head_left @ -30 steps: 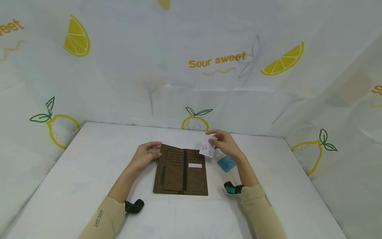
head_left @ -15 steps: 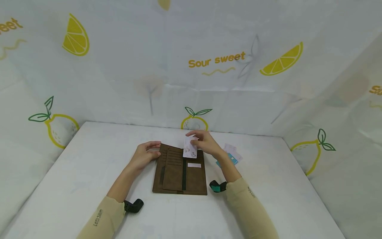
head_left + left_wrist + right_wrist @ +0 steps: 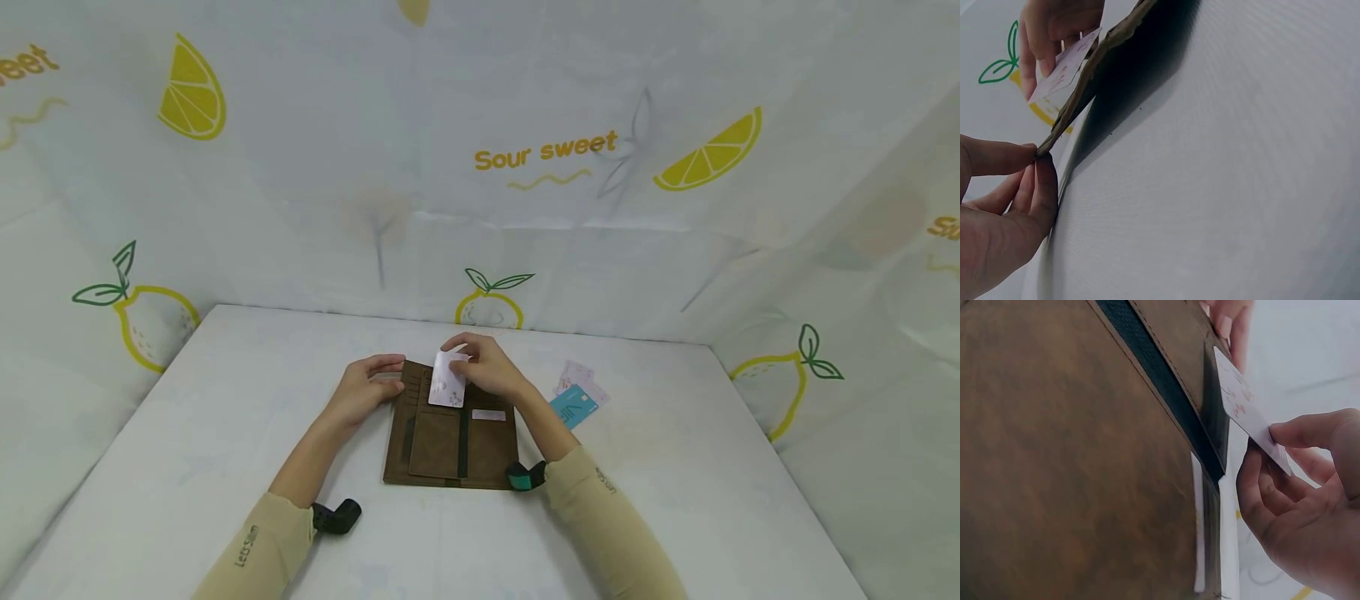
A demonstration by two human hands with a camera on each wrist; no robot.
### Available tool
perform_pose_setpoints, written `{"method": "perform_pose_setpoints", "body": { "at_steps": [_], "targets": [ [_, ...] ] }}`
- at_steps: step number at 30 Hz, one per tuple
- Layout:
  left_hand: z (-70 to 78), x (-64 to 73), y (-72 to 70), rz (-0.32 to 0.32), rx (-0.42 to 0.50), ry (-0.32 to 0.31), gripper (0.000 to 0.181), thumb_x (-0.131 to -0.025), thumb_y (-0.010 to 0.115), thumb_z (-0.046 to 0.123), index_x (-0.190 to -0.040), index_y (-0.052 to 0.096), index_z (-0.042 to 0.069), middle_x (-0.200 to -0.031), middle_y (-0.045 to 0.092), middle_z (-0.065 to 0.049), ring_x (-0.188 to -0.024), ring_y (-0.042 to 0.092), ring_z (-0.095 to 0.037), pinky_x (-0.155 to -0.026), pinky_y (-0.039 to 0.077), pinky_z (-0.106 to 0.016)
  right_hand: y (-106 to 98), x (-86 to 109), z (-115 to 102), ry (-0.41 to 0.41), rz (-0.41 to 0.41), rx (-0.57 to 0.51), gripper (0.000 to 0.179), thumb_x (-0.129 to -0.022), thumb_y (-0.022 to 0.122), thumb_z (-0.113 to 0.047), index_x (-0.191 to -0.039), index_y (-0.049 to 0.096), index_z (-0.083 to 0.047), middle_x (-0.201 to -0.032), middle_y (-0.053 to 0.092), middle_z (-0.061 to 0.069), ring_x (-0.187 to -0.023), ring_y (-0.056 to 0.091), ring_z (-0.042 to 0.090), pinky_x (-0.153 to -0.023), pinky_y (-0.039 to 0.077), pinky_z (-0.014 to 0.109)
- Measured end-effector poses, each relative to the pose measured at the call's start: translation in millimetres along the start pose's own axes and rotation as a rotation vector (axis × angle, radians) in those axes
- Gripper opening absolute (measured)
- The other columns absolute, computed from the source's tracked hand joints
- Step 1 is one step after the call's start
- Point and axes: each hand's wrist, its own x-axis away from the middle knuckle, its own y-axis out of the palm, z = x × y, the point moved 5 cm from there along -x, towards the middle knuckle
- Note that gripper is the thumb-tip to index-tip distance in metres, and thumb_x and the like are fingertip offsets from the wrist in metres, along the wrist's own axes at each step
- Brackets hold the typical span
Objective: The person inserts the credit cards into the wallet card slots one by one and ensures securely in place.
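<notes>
An open brown wallet [image 3: 435, 446] with rows of card slots lies on the table. My left hand [image 3: 363, 393] pinches its far left corner between thumb and fingers, and in the left wrist view that edge of the wallet [image 3: 1079, 87] stands raised off the table. Between thumb and fingers my right hand [image 3: 486, 367] holds a pale pink patterned card [image 3: 447, 382] over the slots of the left inner panel. The right wrist view has the card [image 3: 1238, 400] tilted, its lower end close over the panel. Another pale card [image 3: 489, 415] sits in a slot on the right half.
To the right of the wallet, a blue card [image 3: 574, 406] and pale pink cards [image 3: 577, 371] lie overlapping on the white table [image 3: 675, 467]. A white curtain [image 3: 315, 167] printed with lemons rises behind the table.
My right hand has carried the pink card leftward, from beyond the wallet's right edge to the left panel. The loose cards at the right now show more fully. My left hand stays put.
</notes>
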Motion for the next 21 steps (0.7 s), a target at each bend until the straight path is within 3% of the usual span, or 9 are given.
{"method": "perform_pose_setpoints", "body": {
  "at_steps": [6,14,21],
  "targets": [
    [-1.4,-0.7,-0.6,0.003,0.005,0.001,0.05,-0.101,0.067,-0.001,-0.151,0.058,-0.003,-0.153,0.06,-0.028,-0.134,0.063,-0.032,-0.089,0.054,-0.012,9.3,-3.1,2.4,-0.018,-0.013,0.015,0.03,-0.1,0.065,-0.001,-0.13,0.07,0.0,-0.109,0.077,0.023,-0.068,0.059,0.01,-0.066,0.052,0.022],
    [-2.0,-1.7,-1.2,-0.004,0.007,0.017,0.05,-0.101,0.067,-0.001,-0.15,0.058,-0.003,-0.152,0.06,-0.028,-0.131,0.065,-0.032,-0.089,0.054,-0.011,14.2,-2.6,5.7,-0.008,-0.016,0.029,0.029,-0.101,0.066,-0.002,-0.129,0.071,-0.002,-0.109,0.076,0.021,-0.065,0.057,0.008,-0.064,0.048,0.022],
    [-1.6,-0.7,-0.5,0.002,-0.003,0.006,0.05,-0.102,0.068,0.001,-0.151,0.058,-0.002,-0.153,0.06,-0.027,-0.134,0.064,-0.033,-0.09,0.054,-0.012,16.3,0.2,2.8,-0.034,-0.024,0.04,0.028,-0.101,0.065,-0.002,-0.129,0.07,-0.001,-0.098,0.075,0.017,-0.06,0.052,0.008,-0.061,0.044,0.021]
  ]
}}
